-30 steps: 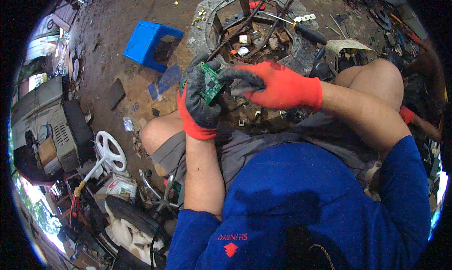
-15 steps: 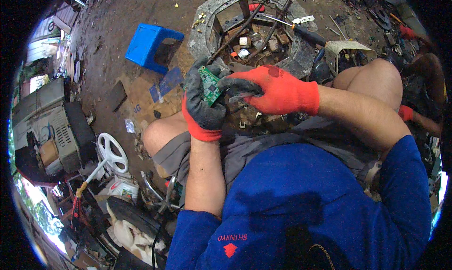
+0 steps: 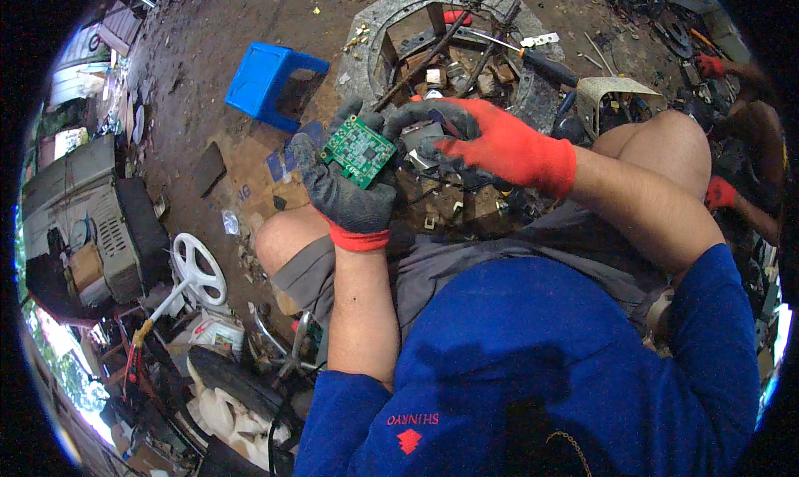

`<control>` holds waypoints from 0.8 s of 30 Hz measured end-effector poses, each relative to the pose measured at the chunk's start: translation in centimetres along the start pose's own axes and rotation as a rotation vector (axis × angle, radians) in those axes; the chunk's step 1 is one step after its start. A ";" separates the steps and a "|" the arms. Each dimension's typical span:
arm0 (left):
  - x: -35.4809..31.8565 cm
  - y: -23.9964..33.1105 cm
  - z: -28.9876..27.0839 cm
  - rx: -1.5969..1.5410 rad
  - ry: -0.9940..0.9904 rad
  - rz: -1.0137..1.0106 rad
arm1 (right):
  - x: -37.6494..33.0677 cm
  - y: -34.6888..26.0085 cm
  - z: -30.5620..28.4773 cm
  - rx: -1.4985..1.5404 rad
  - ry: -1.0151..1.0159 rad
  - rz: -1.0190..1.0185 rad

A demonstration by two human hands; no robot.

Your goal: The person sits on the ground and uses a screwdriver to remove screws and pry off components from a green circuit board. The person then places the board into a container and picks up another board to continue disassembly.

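Here we are, just above the middle of the frame, and the green circuit board (image 3: 363, 151) sits out of any casing, its small components mounted across the face we see. That much we can call done: the board is bare and in hand. What remains we can't settle, since the face shows no part visibly lifted away and its underside is hidden from us.

Now to how it points: the populated face looks up at us, one corner aims at the top of the frame, and the outline reads like a diamond (nearly square, so we name a long axis with caution). If either way is longer, we judge it runs from upper left to lower right.

The gloved left hand (image 3: 343, 190) cups the board, fingers half curled around it. Just to its right, the right hand (image 3: 495, 140) hangs with thumb and fingers bent towards each other; a greyish piece shows between them, and we can't tell whether it is pinched or lies behind.

Up top we have a grey octagonal ring (image 3: 364, 34) with a black-handled screwdriver (image 3: 549, 67) across its edge, and a blue stool (image 3: 256, 81) at upper left
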State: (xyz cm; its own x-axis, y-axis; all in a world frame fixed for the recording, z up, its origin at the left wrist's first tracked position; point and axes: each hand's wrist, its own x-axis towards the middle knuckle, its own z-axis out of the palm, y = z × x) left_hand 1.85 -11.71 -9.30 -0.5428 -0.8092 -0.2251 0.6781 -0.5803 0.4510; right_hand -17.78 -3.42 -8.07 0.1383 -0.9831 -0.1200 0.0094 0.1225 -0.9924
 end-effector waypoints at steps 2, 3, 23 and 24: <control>-0.2 -0.1 0.5 0.033 0.014 0.018 | 0.6 0.8 0.1 0.114 -0.010 -0.133; -0.4 -0.3 0.9 0.172 0.034 0.078 | 0.6 0.9 0.0 0.128 -0.001 -0.118; -1.0 -0.5 0.6 0.751 0.044 0.073 | 1.6 2.0 0.2 0.217 0.127 -0.081; -0.9 -0.4 0.4 0.776 0.050 0.111 | 1.5 1.7 0.1 0.142 0.110 -0.121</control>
State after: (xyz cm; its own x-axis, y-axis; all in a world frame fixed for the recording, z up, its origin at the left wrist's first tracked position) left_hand 1.89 -10.68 -8.93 -0.4570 -0.8724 -0.1735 0.1767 -0.2802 0.9436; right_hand -17.45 -4.65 -9.97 0.0186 -0.9998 -0.0101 0.1601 0.0129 -0.9870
